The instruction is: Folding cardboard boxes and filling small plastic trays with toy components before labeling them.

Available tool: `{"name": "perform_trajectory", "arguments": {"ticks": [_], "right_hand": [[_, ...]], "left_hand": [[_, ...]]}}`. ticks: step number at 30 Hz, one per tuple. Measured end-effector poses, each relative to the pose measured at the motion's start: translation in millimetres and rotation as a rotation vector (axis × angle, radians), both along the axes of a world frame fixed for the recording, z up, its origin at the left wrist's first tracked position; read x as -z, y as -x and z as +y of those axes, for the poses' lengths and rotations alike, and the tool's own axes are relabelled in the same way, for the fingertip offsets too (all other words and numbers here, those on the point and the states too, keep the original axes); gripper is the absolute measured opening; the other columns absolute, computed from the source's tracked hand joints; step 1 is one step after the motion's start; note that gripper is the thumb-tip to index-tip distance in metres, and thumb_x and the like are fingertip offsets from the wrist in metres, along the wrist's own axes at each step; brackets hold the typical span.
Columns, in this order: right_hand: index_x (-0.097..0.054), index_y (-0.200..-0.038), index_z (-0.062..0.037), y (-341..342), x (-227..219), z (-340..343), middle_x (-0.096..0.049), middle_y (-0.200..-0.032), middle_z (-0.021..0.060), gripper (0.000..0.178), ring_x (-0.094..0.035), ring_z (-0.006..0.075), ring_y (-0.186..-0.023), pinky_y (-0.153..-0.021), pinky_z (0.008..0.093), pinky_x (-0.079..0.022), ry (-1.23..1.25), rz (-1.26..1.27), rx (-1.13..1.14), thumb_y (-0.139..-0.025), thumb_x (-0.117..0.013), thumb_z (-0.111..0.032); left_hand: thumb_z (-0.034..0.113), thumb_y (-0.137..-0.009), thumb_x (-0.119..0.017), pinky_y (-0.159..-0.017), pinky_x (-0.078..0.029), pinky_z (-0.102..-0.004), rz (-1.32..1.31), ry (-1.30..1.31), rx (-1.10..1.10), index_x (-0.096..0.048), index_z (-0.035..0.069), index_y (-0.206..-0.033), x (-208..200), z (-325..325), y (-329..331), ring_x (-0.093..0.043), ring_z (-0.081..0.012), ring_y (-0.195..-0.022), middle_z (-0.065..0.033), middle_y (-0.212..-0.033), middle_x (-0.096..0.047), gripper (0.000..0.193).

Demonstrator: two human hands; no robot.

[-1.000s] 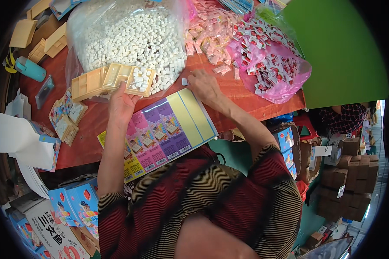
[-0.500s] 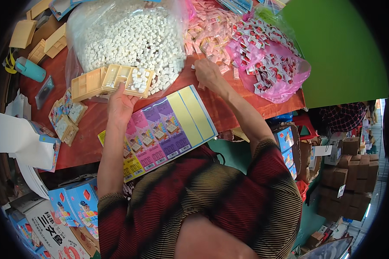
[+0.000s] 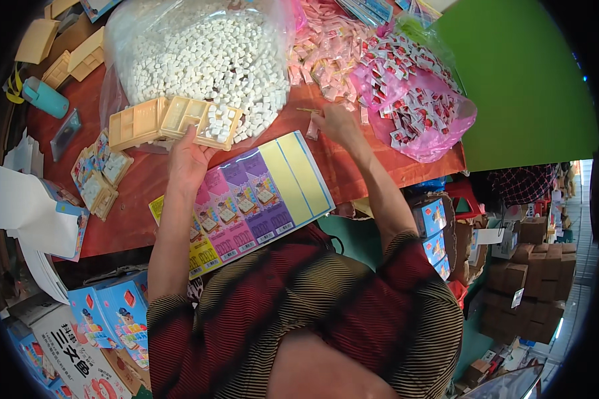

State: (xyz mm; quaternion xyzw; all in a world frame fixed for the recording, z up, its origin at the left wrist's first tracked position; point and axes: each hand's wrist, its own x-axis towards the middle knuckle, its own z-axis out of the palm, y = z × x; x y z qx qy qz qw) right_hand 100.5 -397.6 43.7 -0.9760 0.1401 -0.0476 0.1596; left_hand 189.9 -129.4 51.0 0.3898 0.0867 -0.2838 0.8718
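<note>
My left hand (image 3: 190, 158) grips the near edge of a beige compartment tray (image 3: 176, 118), its fingers closed there. Small white cubes (image 3: 221, 121) fill the tray's right-hand section; the other sections hold none. Against its left side rests a second beige tray (image 3: 136, 126) without cubes. Both sit at the front of a clear plastic bag (image 3: 116, 63) spilling many white cubes. My right hand (image 3: 336, 123) is closed in a pinch near the pink packets (image 3: 339, 46). A thin yellowish strip (image 3: 308, 110) sticks out from its fingertips, and a pink packet (image 3: 313, 128) shows just below them.
A pink bag (image 3: 462, 123) of red-and-white sachets lies at the right. A colourful printed sheet (image 3: 246, 199) crosses the near table edge. Left are filled trays (image 3: 101, 179), a teal bottle (image 3: 45, 98) and stacked beige trays (image 3: 86, 56). A green board (image 3: 519, 80) stands far right.
My right hand has drawn slightly right and nearer, away from the pink packets, and a thin yellowish strip now shows at its fingertips. The left hand and tray stay nearly in place.
</note>
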Motion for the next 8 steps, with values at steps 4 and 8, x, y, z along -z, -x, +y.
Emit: {"name": "perform_trajectory", "arguments": {"ticks": [4,8], "right_hand": [[-0.057,-0.064,-0.0008,4.0,8.3,15.0,-0.055,-0.064,0.0217,0.024,-0.055,0.0349,-0.067,-0.058,0.0426,-0.043,0.026,0.108,0.005,-0.069,-0.051,-0.023],[-0.058,-0.077,-0.0057,-4.5,11.5,18.0,-0.06,-0.075,0.0135,0.025,-0.056,0.0365,-0.072,-0.065,0.043,-0.045,0.169,0.136,0.146,-0.064,-0.06,-0.027]], "left_hand": [[0.017,-0.085,-0.04,-0.079,-0.044,-0.0387,-0.006,-0.015,0.021,-0.034,0.004,-0.116,-1.2,-2.0,0.8,-0.048,-0.0231,-0.1,-0.0108,-0.112,-0.046,0.033],[0.017,-0.085,-0.041,-0.079,-0.044,-0.0394,0.005,-0.003,0.02,-0.034,0.005,-0.117,1.2,-0.8,2.3,-0.047,-0.0237,-0.101,-0.0106,-0.113,-0.045,0.035]]}}
